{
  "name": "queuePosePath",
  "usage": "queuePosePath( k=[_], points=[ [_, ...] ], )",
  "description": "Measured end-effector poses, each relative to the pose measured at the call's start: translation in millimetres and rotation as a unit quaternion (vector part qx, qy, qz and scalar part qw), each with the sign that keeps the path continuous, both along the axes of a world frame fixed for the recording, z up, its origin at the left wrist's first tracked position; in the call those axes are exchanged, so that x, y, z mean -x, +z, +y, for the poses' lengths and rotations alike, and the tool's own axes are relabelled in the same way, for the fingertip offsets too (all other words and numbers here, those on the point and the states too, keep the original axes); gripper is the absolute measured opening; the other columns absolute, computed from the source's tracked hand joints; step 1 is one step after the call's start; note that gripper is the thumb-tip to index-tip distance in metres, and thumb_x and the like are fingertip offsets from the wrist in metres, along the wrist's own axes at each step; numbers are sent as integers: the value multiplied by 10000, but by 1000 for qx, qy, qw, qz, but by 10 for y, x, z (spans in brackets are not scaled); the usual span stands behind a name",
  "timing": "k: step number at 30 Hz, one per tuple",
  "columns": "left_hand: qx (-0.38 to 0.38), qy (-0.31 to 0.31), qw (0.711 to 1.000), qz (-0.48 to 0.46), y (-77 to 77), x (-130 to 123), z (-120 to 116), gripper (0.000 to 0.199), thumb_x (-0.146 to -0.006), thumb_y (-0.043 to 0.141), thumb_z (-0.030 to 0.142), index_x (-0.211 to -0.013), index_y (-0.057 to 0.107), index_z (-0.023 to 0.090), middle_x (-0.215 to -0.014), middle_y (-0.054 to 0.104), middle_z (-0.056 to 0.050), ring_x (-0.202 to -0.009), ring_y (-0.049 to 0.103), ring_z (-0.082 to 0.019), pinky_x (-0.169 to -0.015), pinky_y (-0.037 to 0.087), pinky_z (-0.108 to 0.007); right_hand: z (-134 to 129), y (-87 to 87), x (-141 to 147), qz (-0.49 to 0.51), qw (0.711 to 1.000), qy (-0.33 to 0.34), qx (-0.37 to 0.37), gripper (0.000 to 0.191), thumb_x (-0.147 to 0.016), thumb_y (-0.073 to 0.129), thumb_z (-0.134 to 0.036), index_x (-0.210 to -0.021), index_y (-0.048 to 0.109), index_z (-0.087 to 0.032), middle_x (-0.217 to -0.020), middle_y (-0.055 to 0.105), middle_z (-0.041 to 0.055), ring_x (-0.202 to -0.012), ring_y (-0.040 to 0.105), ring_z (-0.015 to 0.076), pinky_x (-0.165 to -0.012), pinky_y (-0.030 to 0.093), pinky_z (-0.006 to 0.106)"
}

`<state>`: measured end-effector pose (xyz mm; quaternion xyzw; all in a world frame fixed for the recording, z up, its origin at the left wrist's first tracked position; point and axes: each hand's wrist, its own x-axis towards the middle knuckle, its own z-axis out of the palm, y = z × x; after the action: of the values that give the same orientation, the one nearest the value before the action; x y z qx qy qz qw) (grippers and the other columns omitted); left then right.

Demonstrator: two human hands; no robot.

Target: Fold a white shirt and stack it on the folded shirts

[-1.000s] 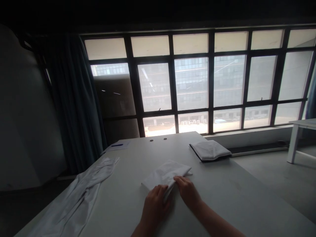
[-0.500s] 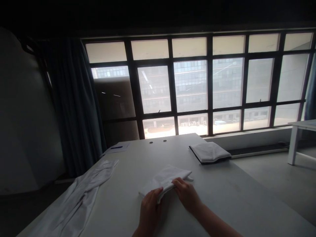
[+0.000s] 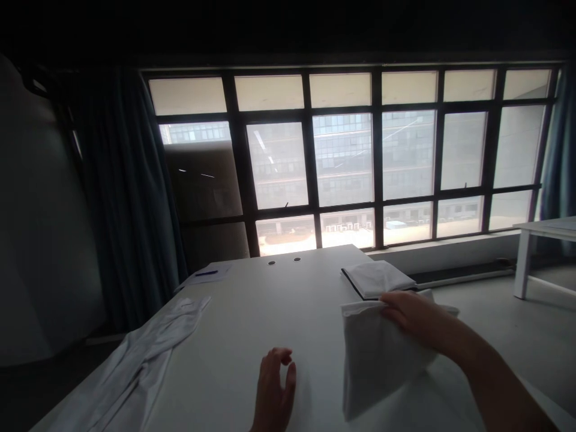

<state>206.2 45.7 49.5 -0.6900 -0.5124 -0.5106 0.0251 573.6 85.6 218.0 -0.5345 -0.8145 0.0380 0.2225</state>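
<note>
You are gripping a white cloth (image 3: 380, 360) in your right hand (image 3: 416, 315) and are holding it up over the near right part of the white table (image 3: 234, 318); your right fingers (image 3: 405, 306) are closing over the cloth's upper edge and bunching it slightly, while your right thumb is hidden, so the exact pinch cannot be told; your left hand (image 3: 275, 387) is holding nothing, its fingers (image 3: 283, 360) half open and loosely curled above the middle of the table's near part, and whether that hand is touching the table cannot be told.

The white cloth is hanging with its long axis running roughly up and down in your view, from your right hand toward the table's near side; it is lying to the right of your left fingers, with a small gap between them, so your right hand is the nearer one, and is in fact the only one in contact with it.

A folded white bundle (image 3: 375, 279) on a dark backing is sitting toward the table's far right edge, just beyond the raised cloth; a long white garment (image 3: 148, 354) is lying along the table's left side and is trailing over its edge; a sheet of paper (image 3: 209, 273) with a blue pen (image 3: 207, 273) on it is resting near the table's far left corner.
</note>
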Motion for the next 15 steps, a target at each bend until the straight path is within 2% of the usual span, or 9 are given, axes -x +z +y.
queuePosePath(
  k=[3, 6, 8, 11, 13, 15],
  points=[
    [29, -26, 999, 14, 9, -43, 6, 212, -996, 464, 406, -1049, 598, 250, -903, 654, -44, -878, 634, -215, -812, 537, -358, 215, 39, -337, -24, 998, -30, 43, 195, -904, 623, -404, -936, 765, -275, -924, 749, 105, -779, 690, 235, -661, 478, 317],
    [58, -39, 997, 27, -8, -51, 35, 215, -995, 464, 409, -1032, 604, 251, -881, 657, -40, -861, 634, -213, -806, 532, -353, 573, 221, -526, -28, 997, -64, 33, 233, -916, 608, -395, -944, 774, -234, -928, 754, 125, -750, 689, 238, -652, 481, 334],
    [68, -40, 997, 29, -47, -37, 74, 233, -995, 455, 423, -1017, 611, 251, -864, 661, -41, -842, 637, -215, -788, 537, -351, 851, 410, -609, -10, 997, -81, -16, 335, -977, 513, -417, -985, 765, -198, -931, 753, 138, -759, 689, 240, -678, 486, 349],
    [70, -44, 996, 27, -115, -15, 140, 270, -997, 440, 442, -1001, 627, 248, -852, 670, -44, -820, 650, -213, -759, 550, -337, 1275, 630, -698, 31, 982, -110, -153, 391, -1018, 447, -409, -1099, 738, -160, -1003, 752, 142, -863, 696, 254, -761, 501, 360],
    [70, -52, 996, 29, -138, -11, 169, 290, -1002, 428, 446, -985, 639, 248, -852, 676, -46, -819, 658, -208, -755, 558, -327, 1533, 616, -718, 38, 970, -122, -206, 378, -1023, 449, -372, -1197, 702, -152, -1117, 737, 139, -996, 686, 264, -852, 501, 364],
    [72, -59, 995, 31, -136, -16, 181, 300, -1004, 426, 447, -967, 648, 250, -851, 684, -47, -819, 666, -204, -759, 566, -319, 1738, 416, -688, 40, 967, -139, -212, 374, -1033, 428, -314, -1270, 661, -143, -1229, 703, 143, -1126, 652, 262, -938, 485, 362]
  ],
)
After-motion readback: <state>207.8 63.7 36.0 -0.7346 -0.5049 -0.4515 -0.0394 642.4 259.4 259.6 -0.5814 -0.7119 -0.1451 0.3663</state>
